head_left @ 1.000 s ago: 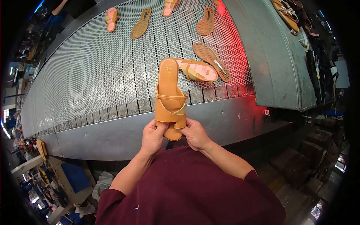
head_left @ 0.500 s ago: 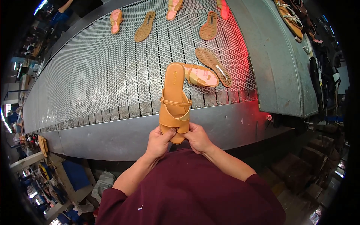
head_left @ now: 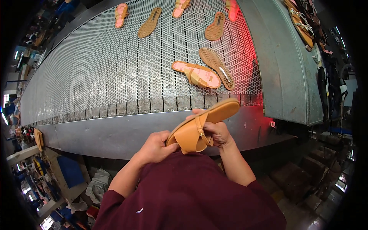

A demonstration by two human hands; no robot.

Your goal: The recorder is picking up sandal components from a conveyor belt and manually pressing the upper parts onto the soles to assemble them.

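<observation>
Close in front of me I hold a tan sandal (head_left: pixel 188 138), tilted on its side with its heel toward the upper right. My left hand (head_left: pixel 157 147) is closed round its toe end, thumb on the strap side. My right hand (head_left: pixel 219 134) grips the middle, its thumb by the thin buckled strap and some fingertips showing behind the sole. Beyond it, on a perforated metal conveyor (head_left: pixel 153 92), lie a sandal with a pink insole (head_left: pixel 197 73) and a brown sole (head_left: pixel 217 68), tread side up.
Several more sandals lie farther off on the conveyor, among them a pink-lined sandal (head_left: pixel 121 15) and an upturned sole (head_left: pixel 150 23). A grey metal housing (head_left: pixel 287 76) stands at the right, with sandals (head_left: pixel 301 25) on its top. A smooth metal edge (head_left: pixel 103 138) runs before me.
The sandal was upright with its insole facing me; now it is turned sideways, heel swung right. My right hand has moved from the toe to its middle, while my left stays at the toe.
</observation>
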